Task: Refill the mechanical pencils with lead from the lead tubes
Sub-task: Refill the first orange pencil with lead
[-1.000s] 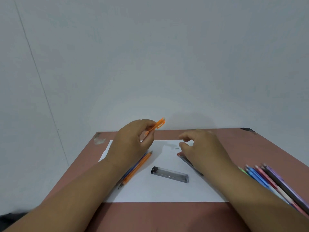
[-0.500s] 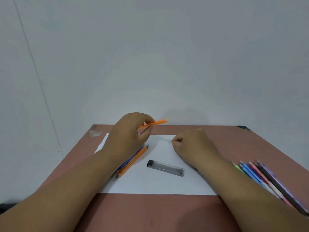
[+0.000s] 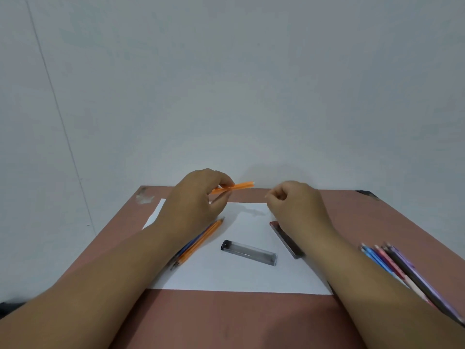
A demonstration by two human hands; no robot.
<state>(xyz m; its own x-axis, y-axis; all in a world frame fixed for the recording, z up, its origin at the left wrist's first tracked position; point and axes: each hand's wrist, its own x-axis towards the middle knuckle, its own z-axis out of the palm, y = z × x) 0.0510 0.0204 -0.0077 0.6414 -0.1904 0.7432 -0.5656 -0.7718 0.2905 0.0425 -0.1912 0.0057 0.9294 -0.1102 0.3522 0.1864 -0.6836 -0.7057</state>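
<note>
My left hand [image 3: 198, 200] pinches an orange mechanical pencil [image 3: 237, 186] above the table's far edge, its free end pointing right. My right hand [image 3: 295, 205] hovers just right of that end, thumb and forefinger pinched on a small piece too tiny to make out. A clear lead tube [image 3: 249, 253] with a black cap lies on the white paper [image 3: 226, 275]. A dark lead tube [image 3: 285, 238] lies beside it, partly under my right wrist. An orange pencil [image 3: 201, 241] and a blue one lie together under my left forearm.
A row of several coloured pencils [image 3: 402, 270] lies on the brown table [image 3: 226, 321] at the right, partly behind my right forearm. A pale wall rises straight behind the table's far edge. Small marks sit on the paper's far part.
My right hand pinched something off the paper, then rose toward the pencil's end, uncovering the dark tube. My left hand tipped the orange pencil from slanted up to nearly level.
</note>
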